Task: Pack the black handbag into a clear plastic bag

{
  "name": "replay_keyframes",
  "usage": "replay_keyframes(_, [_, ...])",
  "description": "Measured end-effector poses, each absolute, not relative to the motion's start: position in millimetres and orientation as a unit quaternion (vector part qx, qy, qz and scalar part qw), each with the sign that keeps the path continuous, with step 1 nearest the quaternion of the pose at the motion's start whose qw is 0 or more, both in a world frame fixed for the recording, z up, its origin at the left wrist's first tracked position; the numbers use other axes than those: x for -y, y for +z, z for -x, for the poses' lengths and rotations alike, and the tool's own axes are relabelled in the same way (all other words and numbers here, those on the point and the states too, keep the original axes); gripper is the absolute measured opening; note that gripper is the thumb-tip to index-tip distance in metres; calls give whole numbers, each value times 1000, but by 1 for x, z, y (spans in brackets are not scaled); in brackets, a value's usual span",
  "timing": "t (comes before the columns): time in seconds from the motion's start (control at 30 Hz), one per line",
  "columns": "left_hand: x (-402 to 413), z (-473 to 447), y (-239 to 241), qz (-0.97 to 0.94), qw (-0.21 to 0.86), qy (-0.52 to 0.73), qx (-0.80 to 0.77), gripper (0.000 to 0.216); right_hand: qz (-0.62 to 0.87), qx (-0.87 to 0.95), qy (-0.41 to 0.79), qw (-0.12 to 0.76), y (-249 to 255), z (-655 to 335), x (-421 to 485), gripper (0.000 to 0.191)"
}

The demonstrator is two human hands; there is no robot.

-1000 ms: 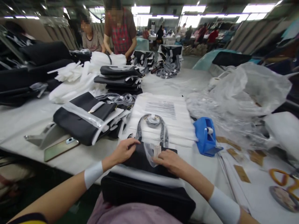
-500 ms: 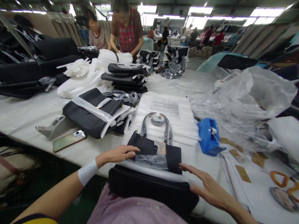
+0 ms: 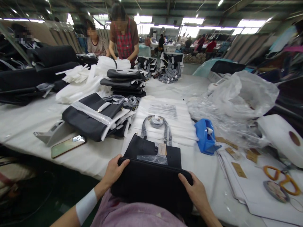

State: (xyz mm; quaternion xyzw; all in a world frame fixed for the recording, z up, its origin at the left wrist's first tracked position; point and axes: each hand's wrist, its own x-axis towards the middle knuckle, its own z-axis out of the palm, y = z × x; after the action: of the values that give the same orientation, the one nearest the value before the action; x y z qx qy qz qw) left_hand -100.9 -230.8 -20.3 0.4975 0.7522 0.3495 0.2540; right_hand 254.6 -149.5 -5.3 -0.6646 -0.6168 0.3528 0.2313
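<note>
A black handbag stands against my lap at the table's edge, and both hands grip the upper corners of its near panel. My left hand is closed on the left corner, thumb on the near face. At the right corner my right hand is closed the same way. Beyond that panel shows a flatter black part with a clear film strip, a hang tag and plastic-wrapped handles. Whether this part belongs to the same bag I cannot tell. White foam sheets lie under the handles.
Left of my hands are a phone, a grey tape dispenser and black bags. To the right stand a blue tape dispenser, orange-handled scissors and crumpled plastic. A person in a checked apron works across the table.
Both hands have come down from beside the bag and closed on its near panel's corners. The panel's upper edge has risen, covering the white strip behind it. The view has shifted slightly.
</note>
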Motion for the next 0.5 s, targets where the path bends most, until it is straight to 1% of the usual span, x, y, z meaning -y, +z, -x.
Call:
replay_keyframes(0.13, [238,96,-20,-512,266,319,-752,38,683,601,339,240,-1,-264,166,58])
replay_keyframes(0.23, [246,90,-30,-517,278,310,-748,38,704,596,316,222,-6,-270,178,60])
replay_keyframes(0.33, [244,83,-41,-519,253,302,-758,36,713,617,267,199,-17,-268,178,62])
replay_keyframes(0.4, [240,79,-44,-529,204,292,-770,35,717,639,209,182,-27,-266,175,66])
replay_keyframes(0.5, [237,71,-38,-593,58,267,-758,24,713,665,135,179,-45,-266,173,71])
